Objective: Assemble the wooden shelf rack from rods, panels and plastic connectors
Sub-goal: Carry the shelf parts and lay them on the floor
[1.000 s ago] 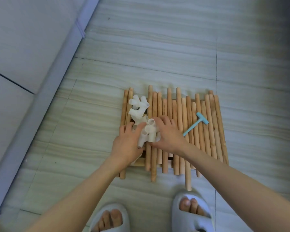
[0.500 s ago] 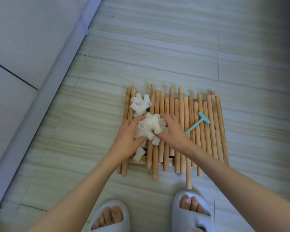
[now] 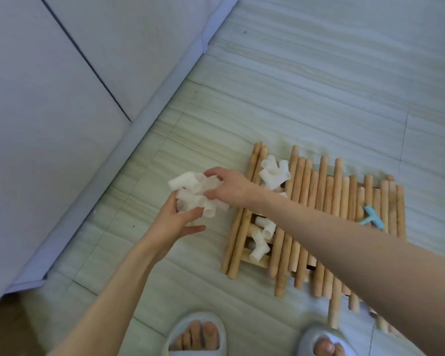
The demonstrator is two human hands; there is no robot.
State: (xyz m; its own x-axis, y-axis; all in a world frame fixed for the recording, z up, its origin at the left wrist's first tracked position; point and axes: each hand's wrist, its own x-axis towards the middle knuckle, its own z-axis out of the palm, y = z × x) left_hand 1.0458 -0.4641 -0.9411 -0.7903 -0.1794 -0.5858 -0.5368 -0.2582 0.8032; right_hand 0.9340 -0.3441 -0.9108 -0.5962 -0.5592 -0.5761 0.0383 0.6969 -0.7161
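Observation:
A bunch of white plastic connectors (image 3: 193, 195) hangs above the floor tiles, left of the rod pile. My left hand (image 3: 176, 218) cups it from below and my right hand (image 3: 228, 186) grips it from above. Several wooden rods (image 3: 319, 217) lie side by side on the floor. More white connectors (image 3: 274, 173) sit on the pile's far left end, and others (image 3: 261, 238) lie among the rods near its front left. My right forearm crosses over the pile.
A small blue plastic hammer (image 3: 370, 218) lies on the rods at the right. A grey-blue sofa or mattress edge (image 3: 144, 129) runs along the left. My two feet in pale slippers (image 3: 197, 335) stand at the bottom edge.
Both hands have lifted a handful of connectors off the rod pile and carried it left, over the bare floor. The camera has swung left as well.

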